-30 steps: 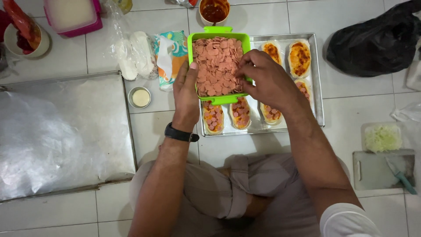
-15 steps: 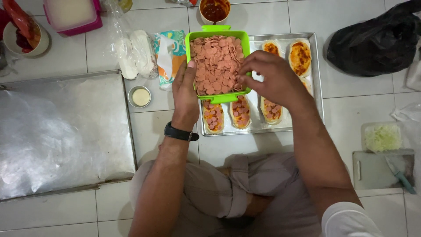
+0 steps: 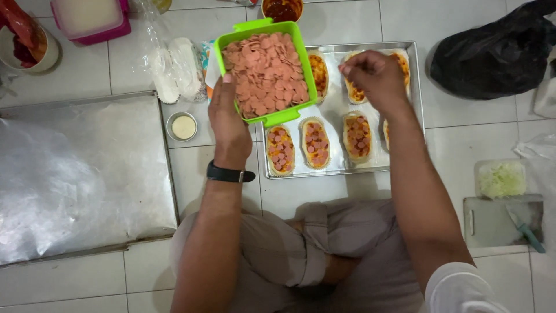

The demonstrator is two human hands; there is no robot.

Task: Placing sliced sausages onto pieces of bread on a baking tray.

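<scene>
Sausage slices fill the green box point(image 3: 266, 72), which I hold up by its near-left edge with my left hand point(image 3: 227, 119), fingers wrapped around the rim and thumb along the side. Held that way, tilted a little over the tray's point(image 3: 336, 169) left end, the box sits close beside the breads, so my right hand has only a short way to travel from slices to dough.

My right hand point(image 3: 373, 75) hovers over the back row of the tray, above a sauced bread point(image 3: 354, 93), fingertips pinched together; I judge they grip a few slices, though the slices themselves are hidden. Three front-row breads point(image 3: 317, 143) already carry slices; the back ones show mostly sauce.

A small cup point(image 3: 184, 126) stands on the floor left of my wrist, beside a foil-covered sheet point(image 3: 81, 174). A sauce bowl point(image 3: 282, 8) stands behind the tray.

Compared with half a second ago, my right hand has left the box, where it was picking slices, and moved right over the back row. The box now hangs further left, uncovering more of the tray.
</scene>
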